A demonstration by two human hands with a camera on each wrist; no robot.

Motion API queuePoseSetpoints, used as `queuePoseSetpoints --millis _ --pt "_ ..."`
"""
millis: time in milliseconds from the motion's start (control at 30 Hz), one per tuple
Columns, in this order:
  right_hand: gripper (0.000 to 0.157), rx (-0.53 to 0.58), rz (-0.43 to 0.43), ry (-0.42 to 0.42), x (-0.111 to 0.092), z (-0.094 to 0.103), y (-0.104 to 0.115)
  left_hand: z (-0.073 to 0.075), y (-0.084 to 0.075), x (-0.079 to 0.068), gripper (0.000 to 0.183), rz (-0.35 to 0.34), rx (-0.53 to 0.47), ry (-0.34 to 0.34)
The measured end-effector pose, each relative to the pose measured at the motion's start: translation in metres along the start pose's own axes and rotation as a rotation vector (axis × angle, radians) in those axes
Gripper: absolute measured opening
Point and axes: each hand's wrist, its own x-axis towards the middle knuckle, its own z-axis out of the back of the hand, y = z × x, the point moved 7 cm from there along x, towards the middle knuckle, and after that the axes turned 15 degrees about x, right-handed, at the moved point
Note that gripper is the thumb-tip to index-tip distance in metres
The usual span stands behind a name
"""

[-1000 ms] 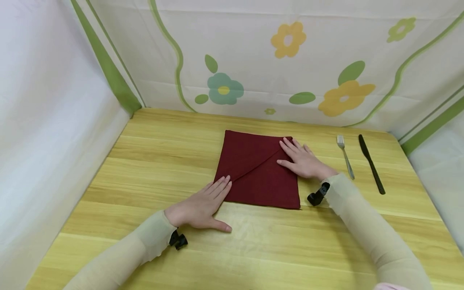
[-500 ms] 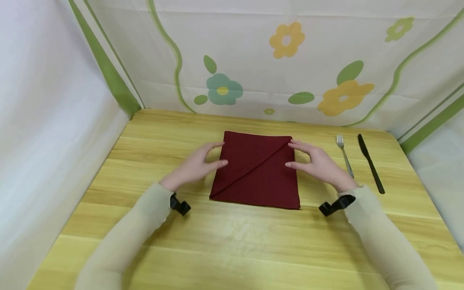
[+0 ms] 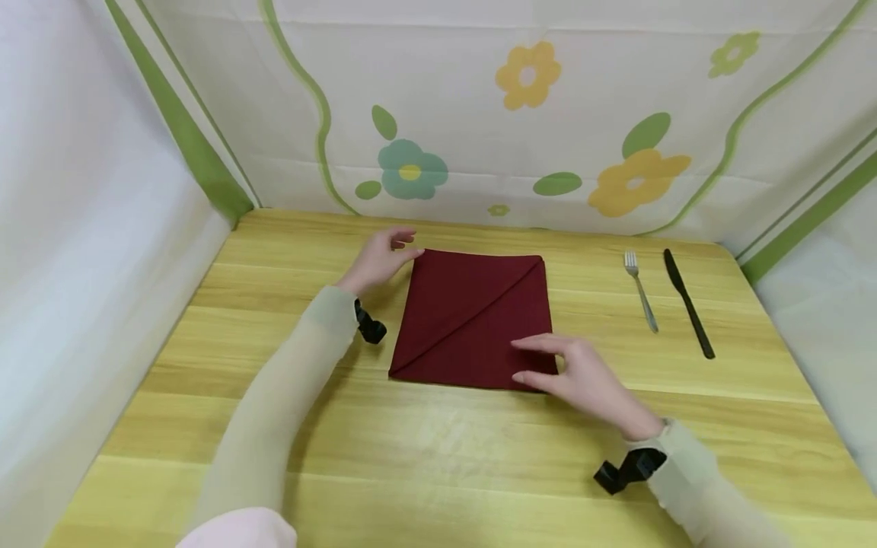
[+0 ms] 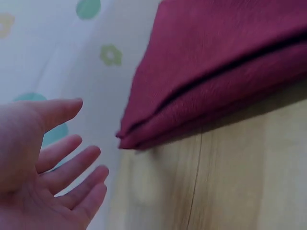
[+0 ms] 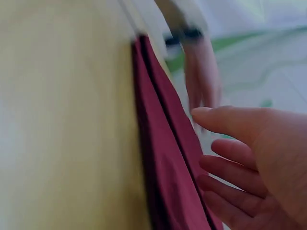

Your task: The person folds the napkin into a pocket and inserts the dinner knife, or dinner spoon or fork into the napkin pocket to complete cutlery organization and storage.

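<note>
A dark red cloth napkin (image 3: 473, 320), folded into a square with a diagonal fold line across its top, lies flat on the wooden table. At its far left corner is my left hand (image 3: 380, 260), fingers loosely bent and holding nothing. The left wrist view shows that hand (image 4: 62, 167) apart from the napkin's layered corner (image 4: 139, 129). Over the near right corner hovers my right hand (image 3: 582, 377), thumb and fingers spread apart. In the right wrist view, a gap shows between the thumb and fingers of this hand (image 5: 249, 163), beside the napkin's edge (image 5: 163, 143).
A fork (image 3: 640, 291) and a dark knife (image 3: 688, 303) lie side by side on the table (image 3: 438, 472), right of the napkin. White cloth walls with printed flowers (image 3: 527, 74) enclose the back and sides.
Both hands have lifted from pressing the napkin. My left hand has moved up to the far left corner; my right hand has come down toward the near right corner.
</note>
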Motion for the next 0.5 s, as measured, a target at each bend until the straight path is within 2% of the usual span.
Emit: queuePoseSetpoints --millis 233,400,500 --pt "0.041 0.154 0.115 0.065 0.017 -0.061 0.034 -0.011 0.016 0.019 0.054 0.071 -0.003 0.074" --pt "0.041 0.214 0.186 0.104 0.038 -0.091 0.057 -0.015 0.021 0.026 0.045 0.062 0.065 0.09" --pt "0.04 0.214 0.195 0.117 0.052 -0.106 0.061 -0.016 0.021 0.029 0.041 0.052 0.092 0.082"
